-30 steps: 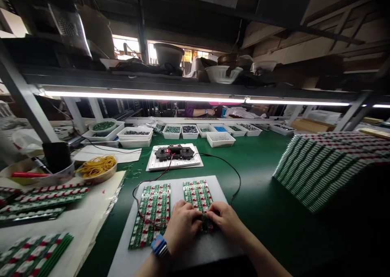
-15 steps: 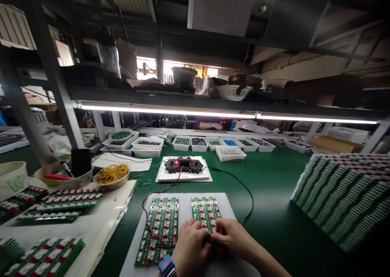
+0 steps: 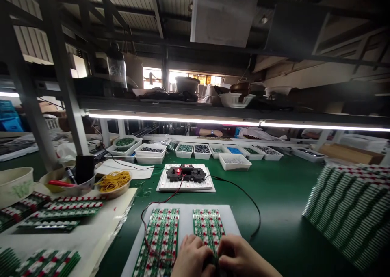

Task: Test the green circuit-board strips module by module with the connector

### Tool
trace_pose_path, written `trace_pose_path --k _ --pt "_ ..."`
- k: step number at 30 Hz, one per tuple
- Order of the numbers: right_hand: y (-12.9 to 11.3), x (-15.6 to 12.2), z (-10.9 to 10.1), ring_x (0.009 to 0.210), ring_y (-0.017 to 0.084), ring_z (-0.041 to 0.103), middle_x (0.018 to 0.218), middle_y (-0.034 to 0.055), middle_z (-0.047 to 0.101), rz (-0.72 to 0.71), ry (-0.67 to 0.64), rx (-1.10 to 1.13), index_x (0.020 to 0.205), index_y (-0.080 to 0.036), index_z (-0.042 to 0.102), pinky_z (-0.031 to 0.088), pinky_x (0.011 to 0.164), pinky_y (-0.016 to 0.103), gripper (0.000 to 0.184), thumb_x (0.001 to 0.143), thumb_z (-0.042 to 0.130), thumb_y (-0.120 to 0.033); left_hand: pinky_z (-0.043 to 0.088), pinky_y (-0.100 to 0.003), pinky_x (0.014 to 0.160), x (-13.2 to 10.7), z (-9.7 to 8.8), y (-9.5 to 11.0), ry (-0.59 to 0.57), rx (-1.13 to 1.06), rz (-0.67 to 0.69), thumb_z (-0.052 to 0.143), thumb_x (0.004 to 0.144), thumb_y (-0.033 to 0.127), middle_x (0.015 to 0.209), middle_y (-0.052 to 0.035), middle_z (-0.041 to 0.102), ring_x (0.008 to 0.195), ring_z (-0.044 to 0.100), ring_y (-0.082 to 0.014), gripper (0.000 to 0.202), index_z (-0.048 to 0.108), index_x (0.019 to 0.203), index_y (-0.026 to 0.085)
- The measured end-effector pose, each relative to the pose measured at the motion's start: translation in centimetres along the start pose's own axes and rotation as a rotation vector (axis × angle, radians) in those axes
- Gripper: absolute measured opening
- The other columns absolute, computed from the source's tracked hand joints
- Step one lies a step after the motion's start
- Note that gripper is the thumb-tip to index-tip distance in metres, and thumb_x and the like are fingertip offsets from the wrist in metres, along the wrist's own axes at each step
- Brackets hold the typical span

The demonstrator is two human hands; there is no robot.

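Note:
Two green circuit board panels with white and red parts lie side by side on a white board (image 3: 186, 218). My left hand (image 3: 193, 256) is curled over the near part of the right panel (image 3: 208, 224). Beside it my right hand (image 3: 239, 254) is closed in a pinch at the same panel's near right edge. Whatever the fingertips of both hands hold is hidden. The left panel (image 3: 161, 232) lies left of my left hand, with thin red and black wires across it. Those wires lead to a black device (image 3: 186, 173) with a red light, on a white tray (image 3: 161, 183).
Several small-part bins (image 3: 202, 151) line the back under a lamp (image 3: 183, 119). Right stands a tall stack of boards (image 3: 341, 212); left are more panels (image 3: 45, 265), a bowl of yellow rubber bands (image 3: 114, 182) and a cup (image 3: 15, 183). A black cable (image 3: 243, 191) curves right. Another person's arm (image 3: 210, 132) shows behind.
The camera view has tilted up, so the bench and hands sit lower in the picture. The blue band at my left wrist has left view. Both hands stay at the right panel.

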State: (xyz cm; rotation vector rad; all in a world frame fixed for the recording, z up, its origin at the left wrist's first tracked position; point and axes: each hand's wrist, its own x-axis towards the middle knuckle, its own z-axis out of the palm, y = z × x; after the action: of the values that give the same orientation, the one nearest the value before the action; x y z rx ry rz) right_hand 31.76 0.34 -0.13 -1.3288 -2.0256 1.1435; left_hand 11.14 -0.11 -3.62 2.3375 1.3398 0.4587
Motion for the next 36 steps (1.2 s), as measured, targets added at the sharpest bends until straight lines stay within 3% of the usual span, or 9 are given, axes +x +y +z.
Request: trace_pose_path --k 16,21,29,36 --pt "-0.5 -0.1 0.0 0.064 0.012 0.05 0.069 -0.0017 0.063 -0.013 0.015 -0.06 0.076 -0.016 0.068 0.034 0.057 0.02 0.01 0.072 0.059 -0.017 0.04 -0.039 0.096 -0.1 -0.8 0.5 -0.026 -0.009 -0.018 0.068 0.078 0.027 0.099 -0.0031 0.064 0.103 0.053 -0.0243 0.021 0.071 0.099 0.027" --pt "-0.1 0.2 0.3 0.063 0.012 0.049 0.064 -0.0024 0.061 0.041 0.024 -0.016 0.074 -0.015 0.068 0.034 0.057 0.02 0.012 0.067 0.059 -0.012 0.04 -0.04 0.096 -0.4 -0.9 0.9 0.024 -0.001 -0.01 0.066 0.08 0.025 0.097 -0.003 0.064 0.101 0.052 -0.0241 0.019 0.071 0.098 0.027" --pt "-0.4 -0.5 0.1 0.062 0.011 0.049 0.063 -0.0034 0.059 0.024 0.066 0.028 0.074 -0.016 0.071 0.036 0.057 0.02 0.013 0.065 0.064 -0.012 0.037 -0.042 0.097 -1.7 -2.5 3.5 0.101 0.067 -0.015 0.063 0.08 0.013 0.094 -0.0041 0.063 0.102 0.049 -0.0255 0.016 0.071 0.09 0.024" --pt "-1.5 -0.1 -0.1 0.074 0.017 0.06 0.074 0.0015 0.071 -0.041 0.152 0.026 0.076 -0.017 0.075 0.044 0.068 0.024 0.013 0.075 0.062 -0.019 0.036 -0.042 0.094 -1.2 -4.4 4.0 0.099 0.131 -0.024 0.061 0.087 0.018 0.092 -0.0029 0.065 0.099 0.05 -0.025 0.016 0.072 0.095 0.026"
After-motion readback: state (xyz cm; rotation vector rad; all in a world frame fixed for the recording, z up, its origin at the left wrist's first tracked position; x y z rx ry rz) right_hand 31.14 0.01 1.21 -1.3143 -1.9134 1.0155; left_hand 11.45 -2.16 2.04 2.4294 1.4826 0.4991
